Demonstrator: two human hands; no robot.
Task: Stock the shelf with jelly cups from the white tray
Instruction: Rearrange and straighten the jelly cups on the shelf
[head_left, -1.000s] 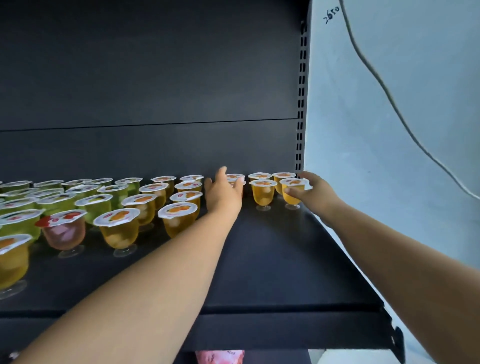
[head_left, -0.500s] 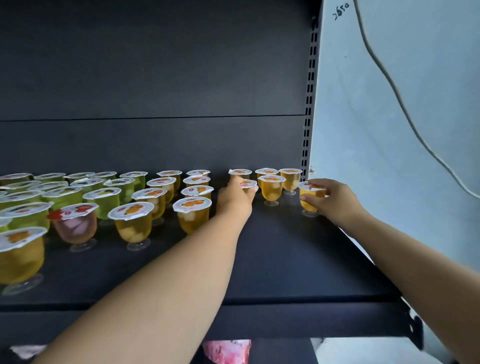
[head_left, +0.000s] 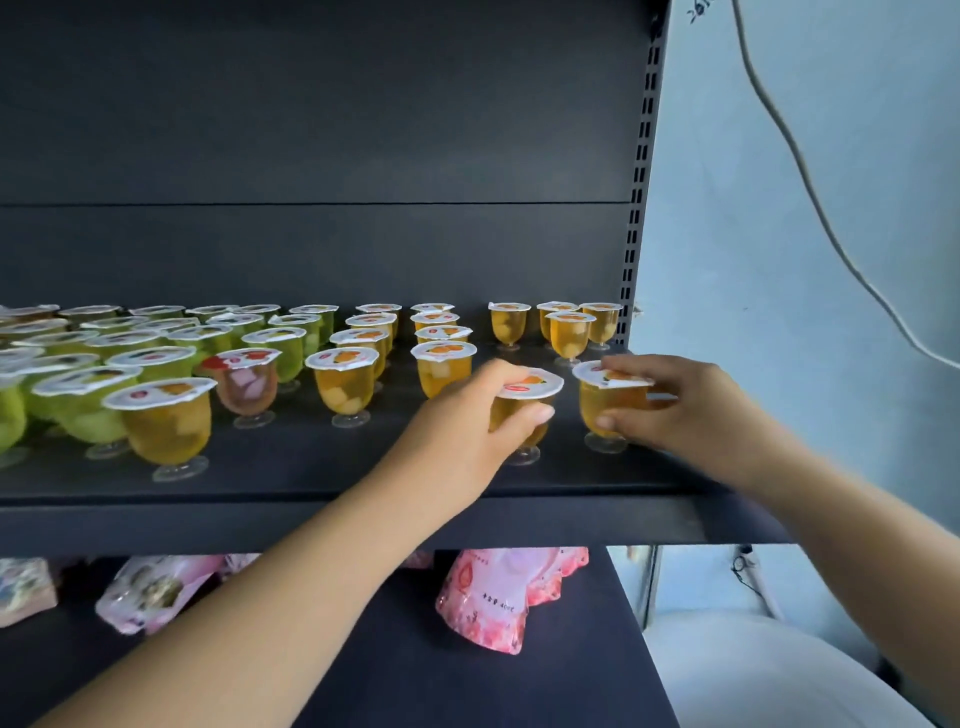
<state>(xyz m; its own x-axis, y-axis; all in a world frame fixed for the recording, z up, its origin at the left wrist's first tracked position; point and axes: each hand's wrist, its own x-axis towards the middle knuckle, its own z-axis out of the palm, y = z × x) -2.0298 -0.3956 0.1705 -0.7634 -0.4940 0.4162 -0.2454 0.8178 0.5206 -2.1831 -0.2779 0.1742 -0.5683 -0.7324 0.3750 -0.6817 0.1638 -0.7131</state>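
Observation:
Both hands are on the dark shelf (head_left: 311, 462), near its right front. My left hand (head_left: 467, 426) grips an orange jelly cup (head_left: 530, 395) with a white foil lid, thumb across its front. My right hand (head_left: 670, 410) grips a second orange jelly cup (head_left: 605, 400) just to the right, fingers over its lid and thumb low on its side. Both cups stand upright with their feet on the shelf. Rows of orange cups (head_left: 343, 379) fill the middle, green cups (head_left: 150, 364) the left. One pink cup (head_left: 244, 379) stands among them. The white tray is out of view.
Three orange cups (head_left: 569, 332) stand at the back right corner by the slotted upright (head_left: 636, 208). A pale wall with a hanging cable (head_left: 810, 176) lies to the right. Pink snack bags (head_left: 498, 592) lie on the lower shelf.
Both hands have drawn their orange cups back from the rear rows toward the shelf's front. The view has dropped, so the lower shelf now shows.

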